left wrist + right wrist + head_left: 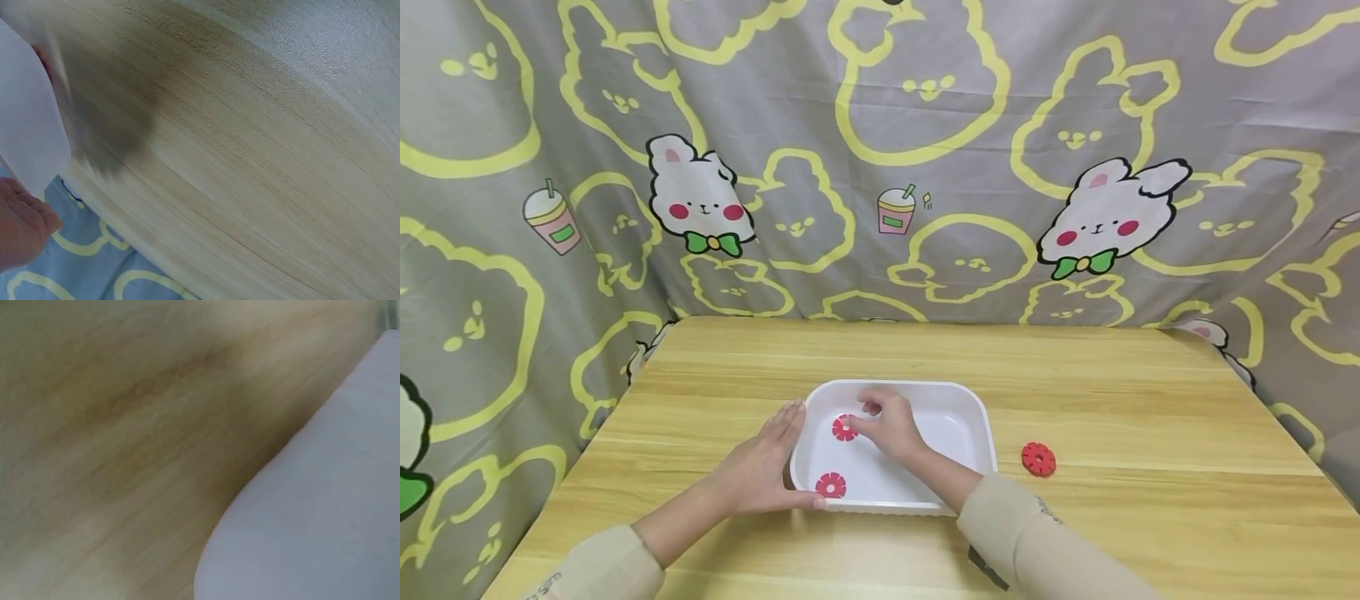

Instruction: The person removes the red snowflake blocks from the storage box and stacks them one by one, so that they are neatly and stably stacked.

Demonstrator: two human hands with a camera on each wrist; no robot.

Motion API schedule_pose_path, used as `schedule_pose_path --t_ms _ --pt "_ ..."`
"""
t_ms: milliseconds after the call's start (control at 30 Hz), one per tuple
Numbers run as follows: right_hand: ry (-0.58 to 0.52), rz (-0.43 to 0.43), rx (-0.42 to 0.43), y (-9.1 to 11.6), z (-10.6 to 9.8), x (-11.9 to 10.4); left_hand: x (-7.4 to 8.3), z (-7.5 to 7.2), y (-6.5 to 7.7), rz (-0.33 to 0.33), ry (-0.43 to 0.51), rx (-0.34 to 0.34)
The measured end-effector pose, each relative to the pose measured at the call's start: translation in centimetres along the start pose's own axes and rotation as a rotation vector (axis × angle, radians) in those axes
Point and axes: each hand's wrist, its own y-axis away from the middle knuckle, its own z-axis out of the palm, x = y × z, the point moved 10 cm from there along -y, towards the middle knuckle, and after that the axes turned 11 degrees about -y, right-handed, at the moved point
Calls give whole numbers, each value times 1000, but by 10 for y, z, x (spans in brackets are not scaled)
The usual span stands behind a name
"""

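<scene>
A white plastic tray [938, 450] stands on the wooden table. My left hand [758, 467] lies along its left end, fingers straight against the outer wall and thumb over the near rim. Two red notched discs with centre holes are inside: one disc [831, 485] in the near left corner, another disc [842, 428] farther back. Over the tray, my right hand [889, 427] has its thumb at the right edge of the back disc, the index finger raised apart from it. In the left wrist view, the left hand [24, 226] shows partly beside the tray [28, 112].
A third red notched disc [1038, 459] lies on the table [1150, 417] to the right of the tray. Behind the table's far edge hangs a grey curtain [805, 200] with a rabbit pattern. The right wrist view shows the tray's outer wall [319, 519] close up.
</scene>
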Motion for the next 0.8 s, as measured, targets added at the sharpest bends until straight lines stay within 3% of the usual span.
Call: schedule_pose_path --t_ms 167,300,400,633,800 --pt "2 -20 -16 -1 5 9 0 0 0 -2 9 -2" --pt "-10 -142 -18 -1 9 15 0 0 0 -1 19 1" --pt "-4 -168 -29 -1 13 18 0 -1 0 2 20 6" --pt "93 -23 -54 0 17 23 0 0 1 -3 15 3" --pt "150 -26 -63 0 17 19 0 0 0 -3 19 5"
